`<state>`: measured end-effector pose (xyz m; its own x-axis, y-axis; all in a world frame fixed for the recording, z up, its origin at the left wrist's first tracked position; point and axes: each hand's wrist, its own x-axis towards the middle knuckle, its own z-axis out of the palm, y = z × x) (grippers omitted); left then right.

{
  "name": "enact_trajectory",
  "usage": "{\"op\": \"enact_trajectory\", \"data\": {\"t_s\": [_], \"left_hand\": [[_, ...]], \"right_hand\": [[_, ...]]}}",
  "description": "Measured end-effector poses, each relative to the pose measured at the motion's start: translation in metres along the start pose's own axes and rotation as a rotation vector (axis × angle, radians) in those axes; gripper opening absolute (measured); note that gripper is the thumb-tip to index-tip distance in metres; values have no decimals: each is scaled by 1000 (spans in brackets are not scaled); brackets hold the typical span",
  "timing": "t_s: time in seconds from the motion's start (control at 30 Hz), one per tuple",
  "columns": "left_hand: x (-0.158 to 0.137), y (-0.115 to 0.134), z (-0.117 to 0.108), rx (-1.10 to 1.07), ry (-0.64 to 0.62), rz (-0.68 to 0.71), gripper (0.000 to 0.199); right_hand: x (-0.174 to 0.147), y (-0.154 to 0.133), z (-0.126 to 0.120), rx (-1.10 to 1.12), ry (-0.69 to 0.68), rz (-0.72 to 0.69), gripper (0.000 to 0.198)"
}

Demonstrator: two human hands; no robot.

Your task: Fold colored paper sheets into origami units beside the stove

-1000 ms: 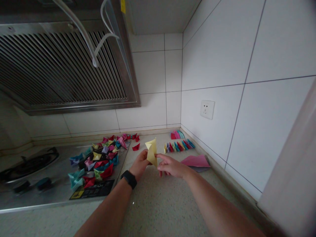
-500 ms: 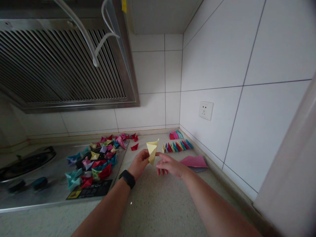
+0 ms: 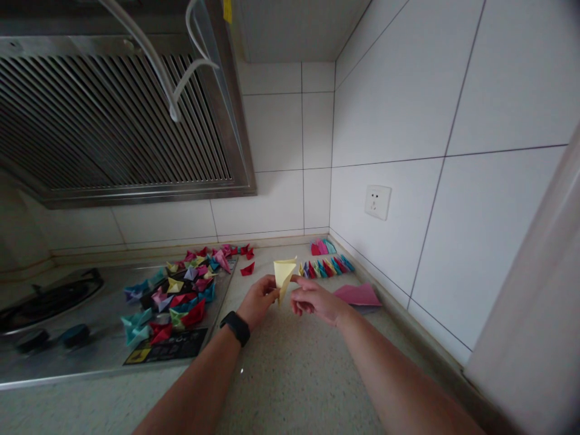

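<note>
A pale yellow folded paper (image 3: 281, 275) stands upright in my left hand (image 3: 259, 299), pinched near its lower left edge between thumb and fingers. Its top looks spread open, and it narrows to a point at the bottom. My right hand (image 3: 317, 300) is just right of it, its index finger stretched out to the paper's right edge and the other fingers loosely curled apart. Behind the right hand, a row of small folded papers (image 3: 326, 267) in several colours lines the counter. A pink sheet stack (image 3: 357, 295) lies beside my right wrist.
Many colourful origami boats (image 3: 181, 299) cover the right part of the gas stove (image 3: 104, 362). One red boat (image 3: 247, 269) sits apart on the counter (image 3: 299, 374). More coloured papers (image 3: 322, 247) lie in the back corner. A range hood (image 3: 136, 193) overhangs the stove; tiled walls bound the corner.
The yellow paper has turned and shifted slightly right; its top now shows a wider opening. My right hand has moved a little to the right and its fingers are curled differently.
</note>
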<state>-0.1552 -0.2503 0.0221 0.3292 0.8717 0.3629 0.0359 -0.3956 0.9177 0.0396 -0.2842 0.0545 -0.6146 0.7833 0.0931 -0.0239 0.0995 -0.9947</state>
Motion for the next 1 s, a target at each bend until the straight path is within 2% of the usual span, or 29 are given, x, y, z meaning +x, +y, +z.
{"op": "enact_trajectory", "data": {"t_s": [0.17, 0.57, 0.77, 1.0], "left_hand": [[0, -1, -1, 43, -6, 7, 23], [0, -3, -1, 84, -24, 19, 18], [0, -5, -3, 165, 27, 45, 18], [-4, 4, 0, 282, 36, 22, 20]], "right_hand": [[1, 2, -2, 62, 7, -28, 59], [-1, -7, -3, 209, 81, -64, 45], [-5, -12, -13, 193, 118, -110, 51], [-10, -22, -22, 116, 144, -111, 53]]}}
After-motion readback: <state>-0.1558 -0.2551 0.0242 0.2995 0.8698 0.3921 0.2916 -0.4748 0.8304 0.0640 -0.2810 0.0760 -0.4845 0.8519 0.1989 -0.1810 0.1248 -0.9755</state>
